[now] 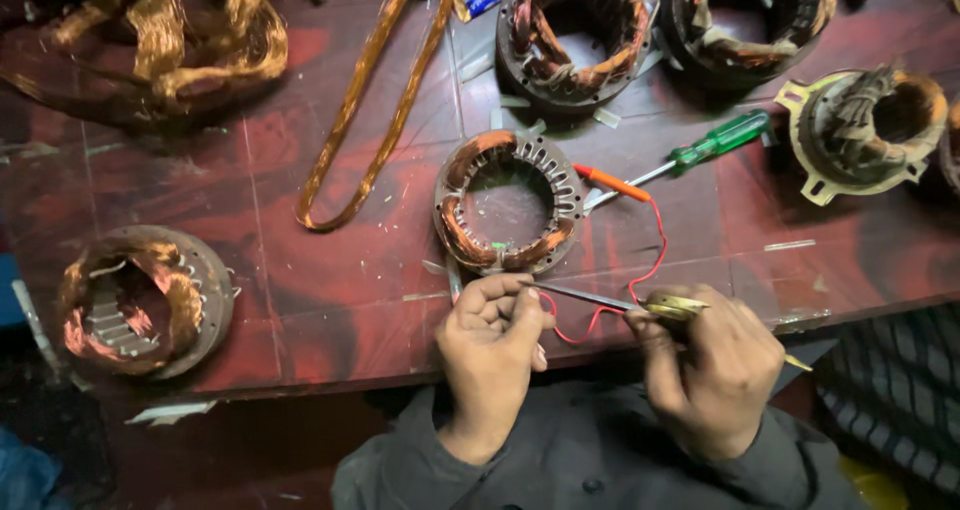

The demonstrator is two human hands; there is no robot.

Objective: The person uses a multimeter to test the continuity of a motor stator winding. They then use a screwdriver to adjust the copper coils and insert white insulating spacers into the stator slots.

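A round metal motor stator point(509, 202) with copper windings lies on the dark red table point(330, 270) just beyond my hands. A thin red wire point(655, 240) runs from its right side and loops down to my fingers. My left hand point(492, 345) pinches the end of that red wire near the table's front edge. My right hand point(712, 362) grips a slim metal tool with a yellowish handle point(640, 304), whose tip reaches the wire at my left fingers.
A copper-wound stator point(140, 300) sits at the left edge. More stators point(575, 35) point(865, 130) and loose copper coils point(180, 40) point(370, 110) crowd the back. A green-handled screwdriver point(715, 142) lies right of the centre stator. A striped cloth point(900, 390) hangs at right.
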